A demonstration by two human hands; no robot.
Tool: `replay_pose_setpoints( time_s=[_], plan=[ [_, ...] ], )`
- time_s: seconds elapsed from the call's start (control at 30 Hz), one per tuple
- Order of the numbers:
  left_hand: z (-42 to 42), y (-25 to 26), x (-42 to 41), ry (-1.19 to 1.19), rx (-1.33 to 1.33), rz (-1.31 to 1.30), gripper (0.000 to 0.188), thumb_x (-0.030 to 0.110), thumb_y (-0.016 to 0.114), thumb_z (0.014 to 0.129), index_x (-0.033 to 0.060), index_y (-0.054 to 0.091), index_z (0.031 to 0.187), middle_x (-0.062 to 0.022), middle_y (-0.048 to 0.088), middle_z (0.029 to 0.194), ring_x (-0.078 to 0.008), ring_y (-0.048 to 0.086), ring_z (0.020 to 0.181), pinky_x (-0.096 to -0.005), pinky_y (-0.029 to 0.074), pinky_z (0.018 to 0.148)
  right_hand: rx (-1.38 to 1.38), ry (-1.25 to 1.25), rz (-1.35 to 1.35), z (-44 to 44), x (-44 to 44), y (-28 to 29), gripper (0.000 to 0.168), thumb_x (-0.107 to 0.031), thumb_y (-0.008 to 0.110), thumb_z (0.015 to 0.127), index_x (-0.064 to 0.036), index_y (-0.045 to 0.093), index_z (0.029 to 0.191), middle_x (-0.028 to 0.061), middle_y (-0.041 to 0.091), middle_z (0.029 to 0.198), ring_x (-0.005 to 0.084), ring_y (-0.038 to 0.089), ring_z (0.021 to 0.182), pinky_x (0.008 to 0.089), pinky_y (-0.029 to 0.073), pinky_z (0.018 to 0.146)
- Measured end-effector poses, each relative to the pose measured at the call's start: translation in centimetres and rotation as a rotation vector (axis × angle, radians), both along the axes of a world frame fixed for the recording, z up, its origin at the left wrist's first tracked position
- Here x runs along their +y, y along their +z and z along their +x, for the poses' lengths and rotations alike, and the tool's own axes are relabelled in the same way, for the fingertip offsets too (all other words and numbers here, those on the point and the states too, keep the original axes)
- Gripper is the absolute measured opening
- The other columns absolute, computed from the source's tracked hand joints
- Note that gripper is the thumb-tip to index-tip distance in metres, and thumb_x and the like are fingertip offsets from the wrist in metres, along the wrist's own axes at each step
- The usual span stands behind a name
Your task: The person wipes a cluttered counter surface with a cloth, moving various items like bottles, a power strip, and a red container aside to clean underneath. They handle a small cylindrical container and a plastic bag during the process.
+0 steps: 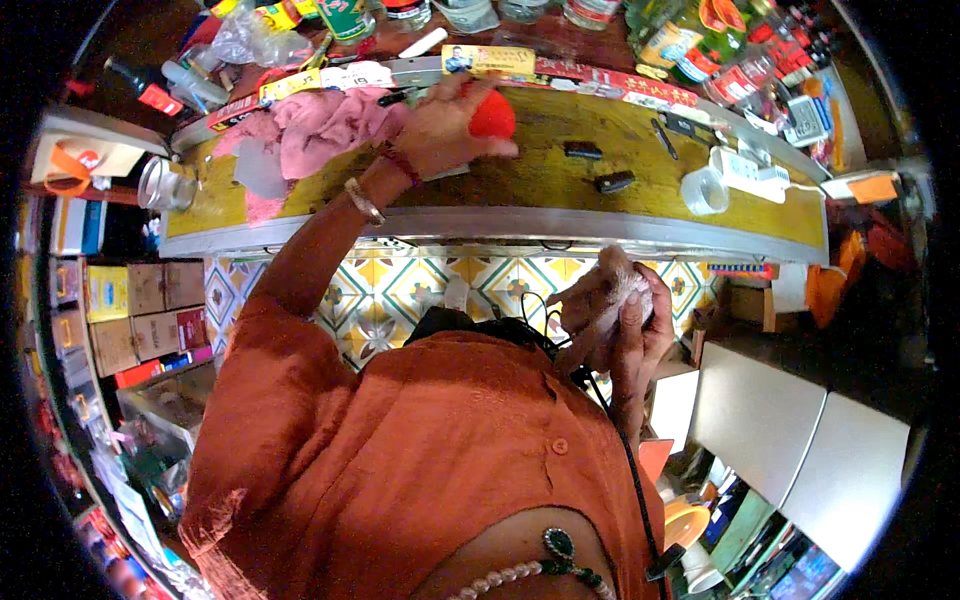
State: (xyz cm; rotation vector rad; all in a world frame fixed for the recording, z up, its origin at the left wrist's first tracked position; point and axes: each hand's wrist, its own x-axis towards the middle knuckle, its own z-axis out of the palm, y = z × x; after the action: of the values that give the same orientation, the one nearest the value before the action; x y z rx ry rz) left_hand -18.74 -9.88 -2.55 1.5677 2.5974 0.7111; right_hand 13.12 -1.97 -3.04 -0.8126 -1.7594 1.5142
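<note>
Over the yellow wooden counter (525, 180), my left hand (450, 124) has its fingers spread around a round red object (491, 114); whether it grips the object cannot be told. A pink cloth (330, 124) lies crumpled just left of that hand, with a grey piece (260, 169) on it. My right hand (637, 322) is shut on a bunched, light-coloured cloth (619, 292), held in front of the counter's edge over the tiled floor. Two small black objects (583, 149) lie on the counter right of the red object.
Boxes (487, 60) line the counter's back ledge, with bottles (345, 19) behind. A glass jar (166, 184) stands at the left end. A clear plastic cup (705, 190) and a white power strip (746, 174) are at the right. Cartons (154, 337) are stacked at left, a white cabinet (802, 435) at lower right.
</note>
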Motion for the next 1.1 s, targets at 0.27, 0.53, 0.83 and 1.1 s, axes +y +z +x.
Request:
replay_pose_setpoints(
  time_s=[0.27, 0.53, 0.83, 1.1],
  plan=[
    [-1.5, -1.9, 1.0, 0.026, 0.116, -0.214, 0.085, 0.038, 0.078, 0.051, 0.0087, 0.042, 0.122, -0.0214, 0.047, 0.110, -0.0360, 0.046, 0.102, -0.0437, 0.038, 0.086, 0.014, 0.041, -0.015, -2.3, -0.8, 0.1, 0.042, -0.030, 0.056, 0.086, 0.000, 0.050, 0.116, 0.0094, 0.056, 0.108, 0.0167, 0.053, 0.096, 0.0298, 0.040, 0.088],
    [-0.3, -1.4, 1.3, 0.043, 0.104, -0.289, 0.096, 0.037, 0.081, 0.045, 0.0085, 0.037, 0.125, -0.0245, 0.045, 0.114, -0.0374, 0.044, 0.107, -0.0457, 0.035, 0.087, 0.010, 0.122, -0.077, -3.3, -0.8, -0.9, 0.045, -0.034, 0.060, 0.085, -0.001, 0.050, 0.114, 0.0074, 0.058, 0.099, 0.0151, 0.054, 0.088, 0.0276, 0.043, 0.079],
    [1.8, 0.9, 1.7, -0.041, 0.031, 0.111, 0.080, 0.040, 0.078, 0.046, 0.0084, 0.049, 0.114, -0.0207, 0.052, 0.106, -0.0374, 0.048, 0.106, -0.0431, 0.039, 0.092, 0.211, 0.470, -0.309, -2.2, 0.4, 0.5, 0.054, -0.038, 0.060, 0.082, 0.001, 0.047, 0.118, 0.0115, 0.057, 0.107, 0.0194, 0.055, 0.093, 0.0307, 0.044, 0.082],
    [5.6, 3.9, -10.7, 0.080, -1.308, 0.884, 0.055, 0.017, 0.074, 0.071, 0.0010, 0.046, 0.116, -0.0080, 0.061, 0.098, -0.0153, 0.060, 0.086, -0.0287, 0.050, 0.076, 0.040, 0.454, 0.161, -0.1, 0.6, -1.2, 0.036, -0.018, 0.053, 0.087, 0.000, 0.050, 0.118, 0.0102, 0.055, 0.113, 0.0186, 0.052, 0.102, 0.0303, 0.039, 0.090]
  ],
)
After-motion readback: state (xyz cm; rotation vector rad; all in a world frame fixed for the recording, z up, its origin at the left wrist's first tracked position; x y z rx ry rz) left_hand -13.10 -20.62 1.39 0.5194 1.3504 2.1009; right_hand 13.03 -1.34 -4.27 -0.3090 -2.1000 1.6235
